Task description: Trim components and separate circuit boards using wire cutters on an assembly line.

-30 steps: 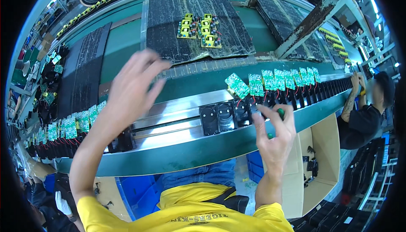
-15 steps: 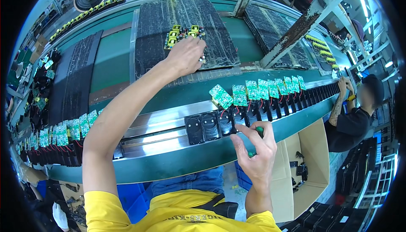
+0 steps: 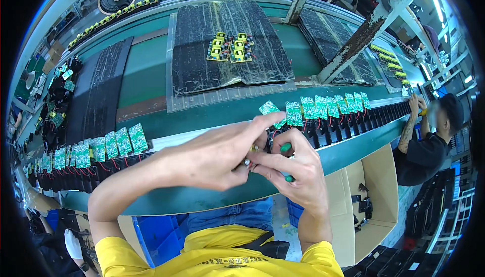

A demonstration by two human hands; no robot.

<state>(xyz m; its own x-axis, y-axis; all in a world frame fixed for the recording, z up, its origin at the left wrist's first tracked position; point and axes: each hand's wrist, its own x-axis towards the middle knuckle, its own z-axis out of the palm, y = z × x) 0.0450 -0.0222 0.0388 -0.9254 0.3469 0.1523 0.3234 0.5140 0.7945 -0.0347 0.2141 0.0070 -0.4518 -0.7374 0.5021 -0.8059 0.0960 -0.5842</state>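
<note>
My left hand (image 3: pixel 217 155) is closed on a small circuit board (image 3: pixel 253 148), mostly hidden behind its fingers; a few component tips show. Against it, my right hand (image 3: pixel 300 171) curls its fingers close to the same board. Two green grips of a hand tool (image 3: pixel 286 147) stick out of the right hand; its working end is hidden. Just beyond both hands, a tilted green circuit board (image 3: pixel 272 108) leads a row of similar boards (image 3: pixel 320 107). They stand along black plastic housings (image 3: pixel 331 130), joined to them by red wires.
Boards with yellow transformers (image 3: pixel 217 52) lie on a dark mat (image 3: pixel 189 75) across the bench. Another row of green boards (image 3: pixel 111 143) stands at left. A rusty post (image 3: pixel 353 42) rises at right. An open cardboard box (image 3: pixel 374 196) is below; a co-worker (image 3: pixel 424 145) works at right.
My left hand has come back from the boards on the mat to my right hand, now with a circuit board in it. The view has shifted slightly.
</note>
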